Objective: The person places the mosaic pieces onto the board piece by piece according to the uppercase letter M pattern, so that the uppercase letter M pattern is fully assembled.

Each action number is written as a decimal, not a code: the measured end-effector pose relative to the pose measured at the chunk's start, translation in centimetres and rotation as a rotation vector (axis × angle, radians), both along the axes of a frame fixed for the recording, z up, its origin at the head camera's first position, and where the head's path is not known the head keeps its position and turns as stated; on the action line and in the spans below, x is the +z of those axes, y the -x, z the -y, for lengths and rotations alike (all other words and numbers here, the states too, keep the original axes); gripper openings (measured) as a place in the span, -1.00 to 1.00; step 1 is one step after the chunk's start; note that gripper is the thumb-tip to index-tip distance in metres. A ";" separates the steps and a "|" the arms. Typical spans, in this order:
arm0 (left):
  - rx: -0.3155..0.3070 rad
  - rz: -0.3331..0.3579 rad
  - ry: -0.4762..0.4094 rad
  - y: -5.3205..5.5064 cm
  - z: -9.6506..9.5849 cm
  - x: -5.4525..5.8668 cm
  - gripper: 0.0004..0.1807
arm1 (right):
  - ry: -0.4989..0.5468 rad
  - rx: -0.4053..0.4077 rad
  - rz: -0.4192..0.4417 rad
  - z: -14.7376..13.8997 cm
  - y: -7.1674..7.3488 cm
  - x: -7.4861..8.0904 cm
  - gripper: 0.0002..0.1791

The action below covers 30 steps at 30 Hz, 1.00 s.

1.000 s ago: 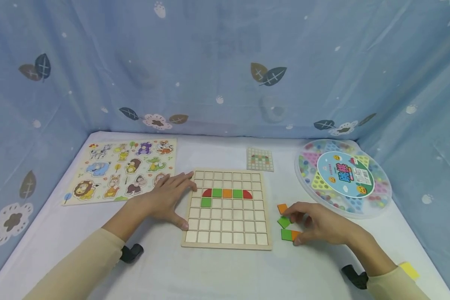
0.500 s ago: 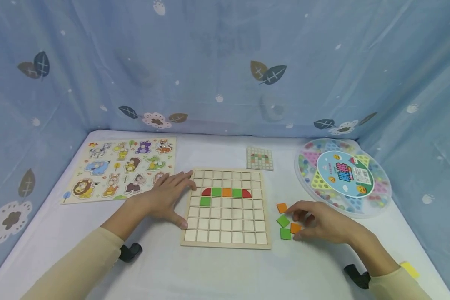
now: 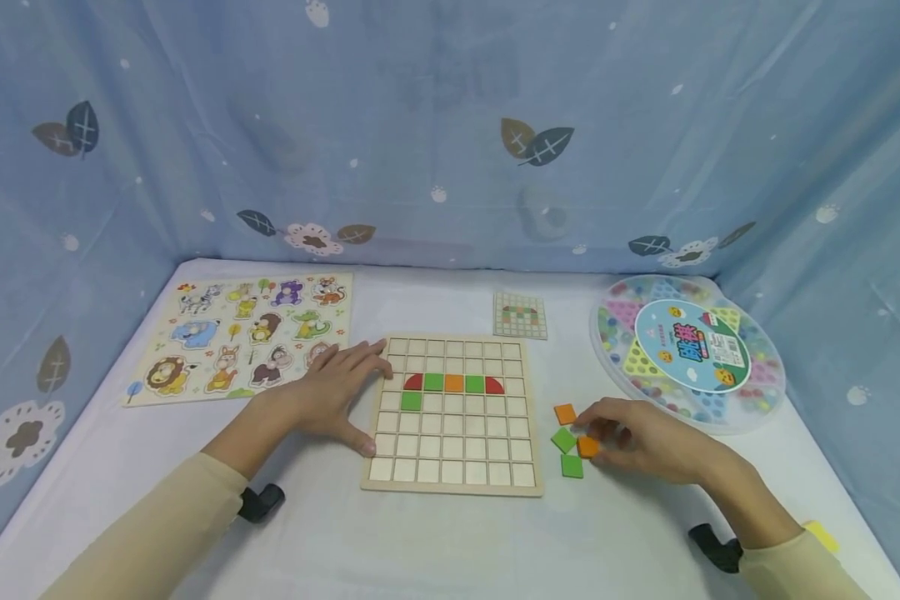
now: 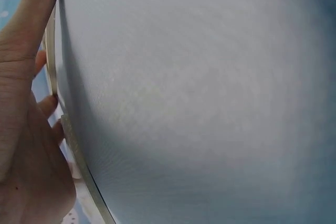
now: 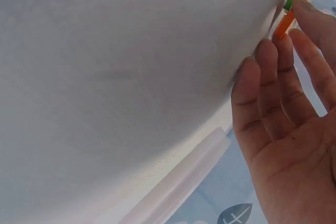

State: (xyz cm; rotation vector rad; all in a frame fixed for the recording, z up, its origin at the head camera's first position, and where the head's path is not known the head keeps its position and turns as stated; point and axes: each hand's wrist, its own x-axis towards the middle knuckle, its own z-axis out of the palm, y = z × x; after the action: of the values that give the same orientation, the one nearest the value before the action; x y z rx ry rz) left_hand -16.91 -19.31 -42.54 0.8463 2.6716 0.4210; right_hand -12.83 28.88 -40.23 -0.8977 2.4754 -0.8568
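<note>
In the head view, a wooden grid board (image 3: 453,450) lies mid-table, with a row of red, green and orange pieces in it and a green tile (image 3: 411,401) below the row's left end. My left hand (image 3: 333,396) rests along the board's left edge, fingers and thumb spread. To the right of the board, my right hand (image 3: 641,437) pinches an orange square tile (image 3: 588,447) between thumb and fingers; the right wrist view shows this orange tile (image 5: 285,23) at the fingertips. Beside it lie another orange tile (image 3: 565,414) and two green tiles (image 3: 572,466).
A small pattern card (image 3: 520,317) lies behind the board. An animal puzzle board (image 3: 247,333) is at the left. On the right sits a round clear game box (image 3: 690,350) with colored beads. A yellow piece (image 3: 820,536) shows beside the right sleeve.
The orange tile in my right fingers has slid away from the lower green tile, toward the back of the table. My right hand shifted slightly with it; the left hand stays at the board.
</note>
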 end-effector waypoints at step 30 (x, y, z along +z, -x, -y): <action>-0.003 -0.008 -0.001 0.0 -0.1 0.3 0.16 | 0.189 -0.019 -0.077 3.3 1.2 1.4 -0.71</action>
State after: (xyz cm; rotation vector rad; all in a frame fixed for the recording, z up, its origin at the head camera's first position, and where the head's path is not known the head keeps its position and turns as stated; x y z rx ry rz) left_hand -16.87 -19.16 -42.23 0.8545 2.6771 0.4191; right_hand -14.01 25.58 -38.83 -0.9882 2.5029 -1.0968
